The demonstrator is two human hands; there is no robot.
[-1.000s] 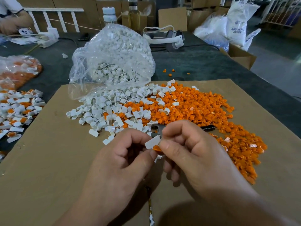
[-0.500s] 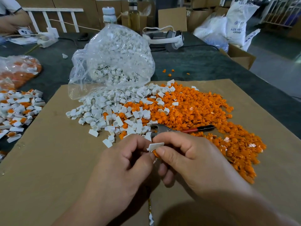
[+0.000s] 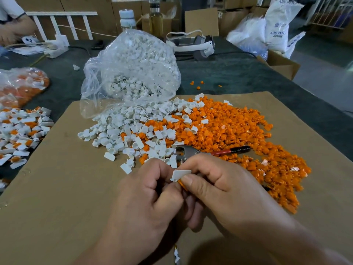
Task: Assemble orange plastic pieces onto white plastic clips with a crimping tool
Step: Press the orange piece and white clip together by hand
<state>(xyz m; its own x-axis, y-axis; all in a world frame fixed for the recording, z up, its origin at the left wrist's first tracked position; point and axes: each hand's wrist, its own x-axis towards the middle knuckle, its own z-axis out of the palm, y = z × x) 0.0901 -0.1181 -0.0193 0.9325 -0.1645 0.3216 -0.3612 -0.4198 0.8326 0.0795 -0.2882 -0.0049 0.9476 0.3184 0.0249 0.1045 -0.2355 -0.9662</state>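
Left hand: my left hand (image 3: 145, 197) is curled, thumb and forefinger pinching the clip (image 3: 181, 174) from the left.
Right hand: my right hand (image 3: 225, 190) is curled too; its fingers (image 3: 193, 183) pinch the same clip from the right, the thumb against the orange piece (image 3: 181, 184).
Clip: held in the air between both hands, over the cardboard (image 3: 57, 197), toward the near edge of the worktop (image 3: 238, 75); its flat white tab faces up.
Orange piece: only a sliver shows, just under the clip.
Tool: the tool (image 3: 193, 151) lies on the cardboard just beyond my right knuckles, metal head to the left, red-and-black handle pointing toward the right edge; neither hand grips it.
White pile: loose clips (image 3: 118, 131) spill from a clear bag (image 3: 131, 67) onto the cardboard.
Orange pile: loose orange pieces (image 3: 238, 131) spread to the right of the white pile, mixing with it where they meet.
Left edge: a heap of joined white-and-orange parts (image 3: 21, 131), with an orange-filled bag (image 3: 23, 85) behind it.
Far edge: a headset (image 3: 198, 46) and two bottles (image 3: 156, 18).
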